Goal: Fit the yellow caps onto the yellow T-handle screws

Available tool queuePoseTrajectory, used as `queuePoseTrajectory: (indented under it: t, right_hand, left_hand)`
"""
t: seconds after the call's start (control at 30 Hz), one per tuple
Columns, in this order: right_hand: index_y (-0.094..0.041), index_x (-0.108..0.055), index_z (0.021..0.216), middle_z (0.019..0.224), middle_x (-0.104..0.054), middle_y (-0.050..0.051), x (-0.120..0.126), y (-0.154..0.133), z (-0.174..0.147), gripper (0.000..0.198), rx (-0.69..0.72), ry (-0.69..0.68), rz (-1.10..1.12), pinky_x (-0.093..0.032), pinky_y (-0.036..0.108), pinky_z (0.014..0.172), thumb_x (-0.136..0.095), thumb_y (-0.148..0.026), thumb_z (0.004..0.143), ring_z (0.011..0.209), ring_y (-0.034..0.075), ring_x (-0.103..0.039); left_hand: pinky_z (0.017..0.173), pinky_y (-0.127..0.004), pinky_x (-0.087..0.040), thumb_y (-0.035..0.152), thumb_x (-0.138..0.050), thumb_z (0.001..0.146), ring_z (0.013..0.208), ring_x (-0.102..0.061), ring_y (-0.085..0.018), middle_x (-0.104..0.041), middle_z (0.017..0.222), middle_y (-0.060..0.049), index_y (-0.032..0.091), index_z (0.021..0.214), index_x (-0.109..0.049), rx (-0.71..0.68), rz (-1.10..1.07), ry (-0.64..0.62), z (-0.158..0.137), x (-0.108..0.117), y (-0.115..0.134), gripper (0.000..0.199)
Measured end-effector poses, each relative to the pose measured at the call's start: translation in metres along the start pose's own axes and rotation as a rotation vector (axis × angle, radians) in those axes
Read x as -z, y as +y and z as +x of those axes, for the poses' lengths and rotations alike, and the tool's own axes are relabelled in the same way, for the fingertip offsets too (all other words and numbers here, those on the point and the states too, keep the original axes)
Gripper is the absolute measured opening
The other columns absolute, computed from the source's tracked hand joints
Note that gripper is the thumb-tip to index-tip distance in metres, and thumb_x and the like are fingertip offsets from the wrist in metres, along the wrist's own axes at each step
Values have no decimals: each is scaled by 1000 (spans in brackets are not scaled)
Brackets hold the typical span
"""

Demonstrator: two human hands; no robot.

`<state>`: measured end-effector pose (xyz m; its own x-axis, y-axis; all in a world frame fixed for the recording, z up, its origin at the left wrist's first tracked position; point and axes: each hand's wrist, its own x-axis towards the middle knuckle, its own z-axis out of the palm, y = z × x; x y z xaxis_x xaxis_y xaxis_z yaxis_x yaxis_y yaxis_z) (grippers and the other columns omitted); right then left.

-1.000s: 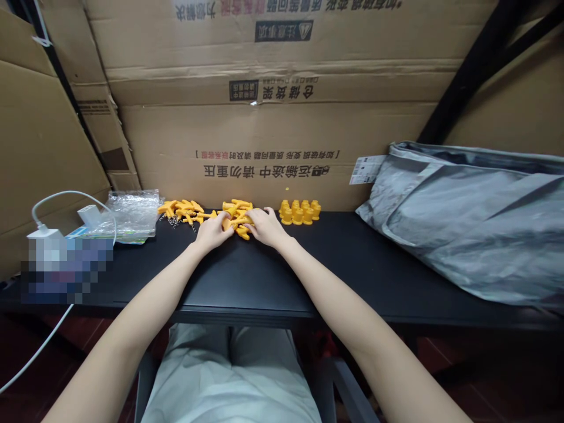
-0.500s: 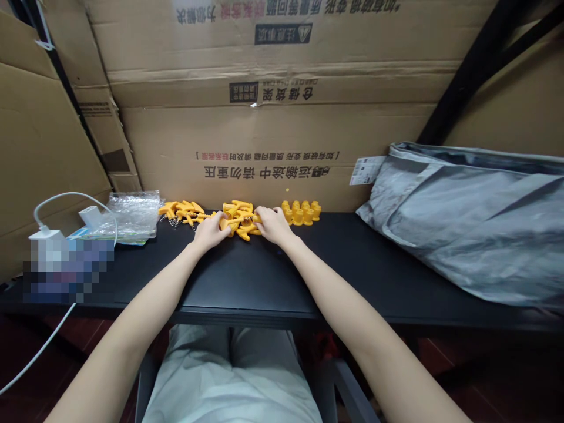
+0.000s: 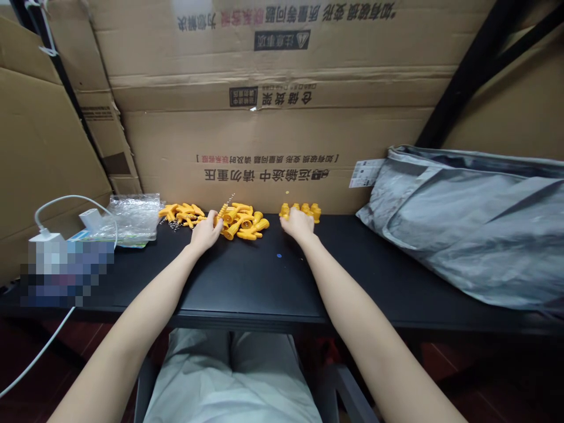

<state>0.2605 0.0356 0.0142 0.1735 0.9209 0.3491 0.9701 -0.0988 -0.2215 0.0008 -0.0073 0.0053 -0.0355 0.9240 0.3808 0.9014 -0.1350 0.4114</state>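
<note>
One yellow corkscrew [image 3: 222,210] sits in my left hand [image 3: 206,232], just beside the left edge of the yellow heap [image 3: 242,222]. I hold it between thumb and fingers, closed narrow on it; its ringed plastic shank leans up out of my fingertips, and a thin metal spiral shines at the tip, pointing away from me. My grasp hides its other end.

To the right of the heap and apart from it, my right hand [image 3: 298,225] is bent down over the bell-shaped yellow pieces [image 3: 315,212]. Those fingers are drawn in among the nearest ones, though I cannot tell whether they are closed on any. The pieces stand upright in a tight group, smooth, with stepped, knobbed tops.

The heap itself is a jumble of glossy plastic: flared hollow cups, some with their round mouths showing, and branching handles with rounded ends. Left of the heap, past my hand, lie more yellow handles [image 3: 187,211] with bright wiry spirals tangled beneath them. Farther left of it is crinkled clear plastic wrap [image 3: 132,214]. Under the heap spreads a smooth black tabletop [image 3: 247,288]; behind it rises creased brown cardboard [image 3: 273,132], and well to its right slumps a wrinkled grey bag [image 3: 467,229].
</note>
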Motion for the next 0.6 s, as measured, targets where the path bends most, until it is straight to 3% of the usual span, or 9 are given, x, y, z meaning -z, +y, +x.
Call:
queuePoseTrajectory:
  t: [0.13, 0.23, 0.37, 0.6]
  right_hand:
    - [-10, -59, 111, 107, -66, 19, 8, 18, 10, 35, -190, 0, 52, -39, 39, 85, -48, -29, 84, 103, 29, -60]
    - [-10, -58, 110, 105, -66, 18, 6, 35, 13, 34, -312, 74, 96, -38, 39, 85, -48, -30, 83, 101, 28, -61]
    - [-12, -56, 110, 106, -65, 18, -9, 57, 13, 30, -421, 180, 182, -37, 41, 88, -48, -28, 85, 102, 28, -61]
    - [-18, -57, 107, 111, -63, 14, -33, 80, 21, 27, -619, 147, 387, -39, 41, 90, -52, -18, 81, 107, 27, -58]
  left_hand:
    - [72, -29, -44, 39, -38, 91, 81, -64, -22, -68, 79, -3, 26, 113, -52, -1, -11, 7, 0, 0, 0, 30]
    - [70, -28, -43, 39, -38, 90, 79, -64, -21, -67, 76, -3, 26, 111, -55, 0, -14, 14, 1, -1, -2, 30]
    - [67, -27, -42, 37, -41, 88, 78, -64, -20, -68, 78, -3, 24, 109, -57, 0, -6, 36, 4, -3, -6, 29]
    - [68, -26, -43, 28, -44, 84, 76, -63, -18, -66, 75, -2, 22, 104, -58, 1, -22, 59, 6, -8, -11, 25]
